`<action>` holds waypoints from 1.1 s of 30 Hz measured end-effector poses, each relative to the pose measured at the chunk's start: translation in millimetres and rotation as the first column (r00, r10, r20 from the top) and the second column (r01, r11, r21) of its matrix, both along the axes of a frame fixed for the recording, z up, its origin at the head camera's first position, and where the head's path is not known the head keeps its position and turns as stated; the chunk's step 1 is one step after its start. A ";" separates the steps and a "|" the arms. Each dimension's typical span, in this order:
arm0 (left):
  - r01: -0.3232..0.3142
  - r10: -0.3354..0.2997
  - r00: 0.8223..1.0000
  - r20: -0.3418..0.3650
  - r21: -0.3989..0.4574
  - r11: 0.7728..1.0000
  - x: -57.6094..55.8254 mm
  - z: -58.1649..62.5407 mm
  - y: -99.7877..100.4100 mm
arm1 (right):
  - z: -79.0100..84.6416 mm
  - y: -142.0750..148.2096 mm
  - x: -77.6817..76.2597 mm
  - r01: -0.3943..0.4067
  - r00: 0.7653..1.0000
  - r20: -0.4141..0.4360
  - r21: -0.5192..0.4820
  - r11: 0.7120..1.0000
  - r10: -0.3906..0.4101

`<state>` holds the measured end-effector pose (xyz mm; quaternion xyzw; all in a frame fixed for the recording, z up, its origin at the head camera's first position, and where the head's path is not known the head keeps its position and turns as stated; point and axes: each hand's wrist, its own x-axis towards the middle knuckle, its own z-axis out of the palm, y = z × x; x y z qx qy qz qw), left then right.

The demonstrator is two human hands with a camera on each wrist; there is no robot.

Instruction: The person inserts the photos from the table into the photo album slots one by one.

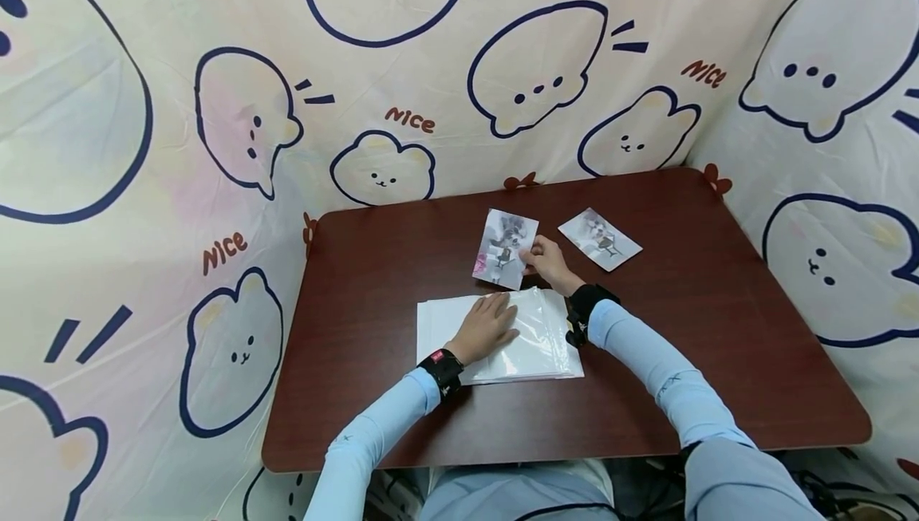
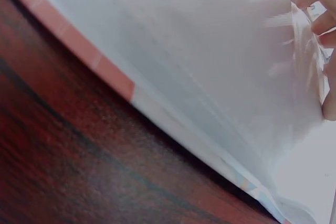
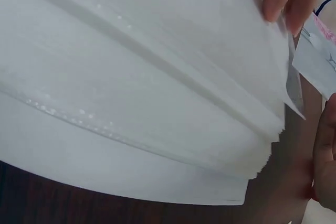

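Note:
My left hand rests with extended fingers on a white album with clear plastic sleeves, which lies open near the front of the table. Beyond the album's far edge, my right hand pinches the right side of a picture card printed with a grey figure and a pink patch. The right wrist view shows part of that card beside the uneven page edges, close to the right hand. Glossy sleeve pages fill much of the left wrist view.
A second picture card lies tilted on the dark brown table, right of my right hand. Cream curtains with cartoon outlines hang around the table's back and sides. Cables run below the front right edge.

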<state>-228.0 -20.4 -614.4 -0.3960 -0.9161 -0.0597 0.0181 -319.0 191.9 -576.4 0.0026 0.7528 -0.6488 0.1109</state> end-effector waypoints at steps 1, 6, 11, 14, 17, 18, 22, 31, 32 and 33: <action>0.001 -0.001 1.000 -0.003 -0.001 1.000 0.4 0.1 -0.2 | -6.0 0.8 -1.1 0.007 1.000 -0.002 0.006 1.000 -0.007; 0.011 -0.011 1.000 -0.023 0.011 1.000 1.5 0.9 -1.8 | -22.0 4.9 -2.4 -0.033 0.999 0.016 0.073 0.997 0.032; 0.006 -0.006 0.999 -0.045 0.002 1.000 -0.1 -1.6 -1.2 | -20.7 11.4 -0.8 -0.106 0.994 -0.005 0.219 0.970 0.110; -0.007 0.007 0.999 -0.031 -0.016 1.000 -1.9 -3.9 -0.7 | -19.1 18.7 -5.1 -0.108 0.988 -0.072 0.291 0.950 0.135; -0.026 0.026 1.000 -0.017 -0.042 0.999 -2.8 -5.4 -0.5 | -16.6 25.1 -10.1 -0.131 0.976 -0.120 0.352 0.927 0.183; -0.030 0.029 0.999 -0.019 -0.050 0.998 -2.8 -6.2 -0.5 | -15.0 26.2 -11.0 -0.145 0.970 -0.129 0.373 0.916 0.206; -0.039 0.036 0.999 -0.041 -0.068 0.997 -1.6 -10.2 -0.4 | -11.3 26.5 -14.9 -0.210 0.947 -0.133 0.435 0.876 0.293; -0.046 0.044 0.998 -0.037 -0.078 0.996 -2.2 -13.8 1.7 | -9.0 22.6 -19.5 -0.267 0.919 -0.118 0.513 0.816 0.375; -0.046 0.044 0.999 -0.030 -0.075 0.996 -2.6 -12.9 1.9 | -9.7 21.8 -19.9 -0.259 0.921 -0.124 0.510 0.820 0.369; -0.046 0.045 0.999 -0.020 -0.072 0.996 -3.2 -12.0 2.2 | -9.9 21.4 -20.0 -0.252 0.921 -0.134 0.508 0.824 0.365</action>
